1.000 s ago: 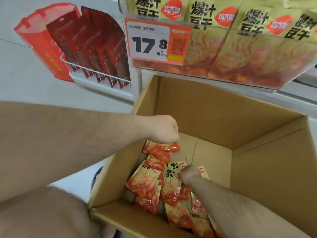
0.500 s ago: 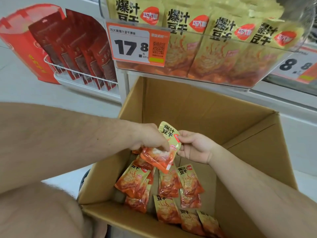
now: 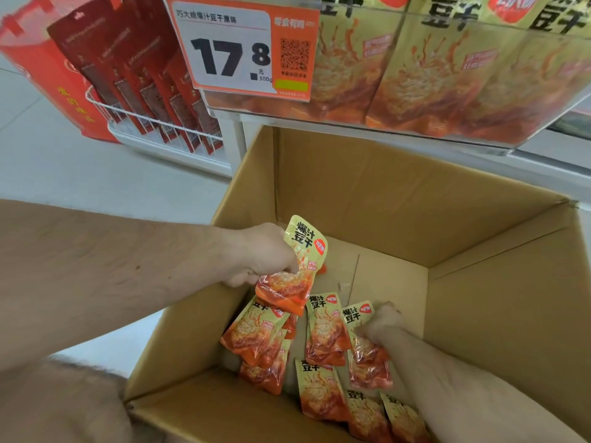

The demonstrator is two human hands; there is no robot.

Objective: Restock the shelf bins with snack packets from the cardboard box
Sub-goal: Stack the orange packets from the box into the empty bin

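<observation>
Now the left hand (image 3: pixel 262 255) is above the open cardboard box (image 3: pixel 351 199), near its left wall, and its fingers are closed around a small bunch of snack packets (image 3: pixel 295 266). The front packet of this bunch stands almost upright, with the yellow top up and the orange part down. Lower and more to the right, the right hand (image 3: pixel 382 322) is deep in the box, with its fingers curled onto one packet (image 3: pixel 361 318) that lies on the box floor; how firmly it holds this packet I cannot tell. More loose packets (image 3: pixel 323 334) of the same kind lie on the floor of the box, mostly in the near left part, some on top of others. Beyond the box, higher up, a clear shelf bin (image 3: pixel 447 132) is filled with the same yellow and orange packets, and an orange price tag (image 3: pixel 243 46) with 17.8 hangs on its front. At the far left, dark red bags (image 3: pixel 140 75) stand in a white wire rack (image 3: pixel 160 129).
</observation>
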